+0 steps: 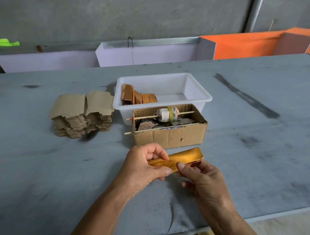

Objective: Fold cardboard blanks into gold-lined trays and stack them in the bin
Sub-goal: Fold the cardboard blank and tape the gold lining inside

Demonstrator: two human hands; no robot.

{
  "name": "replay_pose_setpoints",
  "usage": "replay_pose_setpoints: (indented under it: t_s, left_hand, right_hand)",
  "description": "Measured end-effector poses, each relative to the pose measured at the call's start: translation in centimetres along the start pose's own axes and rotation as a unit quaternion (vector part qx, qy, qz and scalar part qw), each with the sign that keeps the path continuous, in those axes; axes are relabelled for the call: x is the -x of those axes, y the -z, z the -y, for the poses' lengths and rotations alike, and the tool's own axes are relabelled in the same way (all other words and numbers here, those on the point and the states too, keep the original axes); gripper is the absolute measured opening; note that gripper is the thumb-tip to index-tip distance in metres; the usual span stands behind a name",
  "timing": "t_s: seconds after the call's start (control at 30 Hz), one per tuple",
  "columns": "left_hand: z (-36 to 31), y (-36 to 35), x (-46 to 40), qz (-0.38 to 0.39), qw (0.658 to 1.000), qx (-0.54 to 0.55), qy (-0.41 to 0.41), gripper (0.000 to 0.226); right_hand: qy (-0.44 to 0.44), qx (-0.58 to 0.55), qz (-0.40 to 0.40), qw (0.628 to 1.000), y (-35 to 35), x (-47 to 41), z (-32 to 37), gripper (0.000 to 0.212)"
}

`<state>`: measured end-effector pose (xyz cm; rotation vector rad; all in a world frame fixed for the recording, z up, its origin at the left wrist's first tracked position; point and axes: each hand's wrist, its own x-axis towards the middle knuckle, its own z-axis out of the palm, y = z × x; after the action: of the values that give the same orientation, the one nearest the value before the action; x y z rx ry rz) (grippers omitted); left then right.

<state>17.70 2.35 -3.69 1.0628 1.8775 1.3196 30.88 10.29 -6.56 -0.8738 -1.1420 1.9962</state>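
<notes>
A gold-lined cardboard blank (185, 158) is held just above the grey table in front of me, its shiny gold side up and its right end bent. My left hand (146, 167) pinches its left part between thumb and fingers. My right hand (198, 176) grips its near edge, thumb on top. Two stacks of brown flat blanks (82, 114) lie at the left. The white plastic bin (199, 95) stands behind, with several folded trays (138, 96) standing on edge in its left part.
An open cardboard box (171, 136) with two wooden sticks, a cloth-wrapped roll and scraps sits between my hands and the bin. Lilac and orange panels (147, 55) line the table's far edge. The table's near edge (263, 216) runs at lower right.
</notes>
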Motion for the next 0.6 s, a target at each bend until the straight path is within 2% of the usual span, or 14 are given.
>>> replay_pose_setpoints:
  t_s: [0.07,0.13,0.23,0.33,0.6]
  left_hand:
    - [0.1,-0.1,0.1,-0.023,1.0,0.002,0.008,0.044]
    - [0.5,-0.5,0.1,-0.097,0.995,0.01,0.026,0.058]
    - [1.2,-1.8,0.5,-0.204,0.964,0.156,0.071,0.063]
    - [1.8,-3.4,1.2,-0.216,0.933,0.27,0.098,0.05]
    - [1.4,-4.4,1.0,-0.218,0.892,0.381,0.105,0.016]
  right_hand:
    - [0.009,0.007,-0.016,1.0,-0.1,-0.1,-0.1,0.016]
    - [0.014,-0.001,-0.036,0.999,-0.2,-0.2,-0.2,0.017]
    - [0.01,-0.015,-0.068,0.998,-0.2,-0.5,-0.3,0.013]
    - [0.0,-0.031,-0.075,0.997,-0.3,-0.6,-0.4,0.012]
    - [-0.028,-0.019,-0.072,0.997,-0.8,-0.2,-0.2,0.014]
